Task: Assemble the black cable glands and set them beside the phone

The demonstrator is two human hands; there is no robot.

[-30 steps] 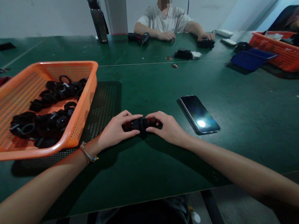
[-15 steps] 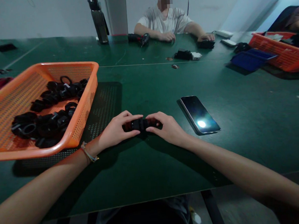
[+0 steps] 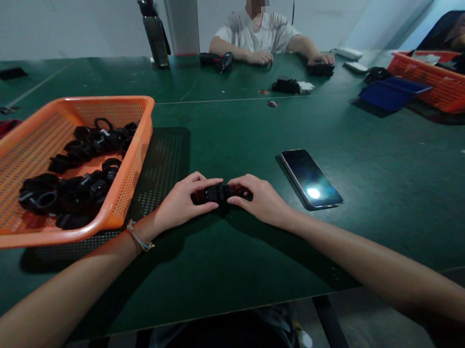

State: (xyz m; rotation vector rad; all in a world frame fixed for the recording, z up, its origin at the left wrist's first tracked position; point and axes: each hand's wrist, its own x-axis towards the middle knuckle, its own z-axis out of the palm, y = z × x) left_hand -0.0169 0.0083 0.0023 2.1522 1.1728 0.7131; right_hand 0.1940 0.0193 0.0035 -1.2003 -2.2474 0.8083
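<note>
Between my two hands, low over the green table (image 3: 240, 270), is a black plastic part (image 3: 218, 193). My left hand (image 3: 182, 199) grips its left end with thumb and fingers. My right hand (image 3: 258, 196) pinches its right end. The fingers hide much of the part, so its exact kind and whether it is one piece or two cannot be made out. Left of my left hand stands an orange basket (image 3: 147, 116) holding several black ring-shaped plastic parts (image 3: 76, 191). To the right of my right hand lies a phone (image 3: 311, 176), its screen reflecting a light.
A person (image 3: 258, 38) sits across the table, one hand at a black object (image 3: 321, 69). Near them are a power drill (image 3: 217, 60), a dark bottle (image 3: 156, 38) and black parts (image 3: 285, 85). At the right are a blue tray (image 3: 393, 92) and a red-orange basket (image 3: 435, 85).
</note>
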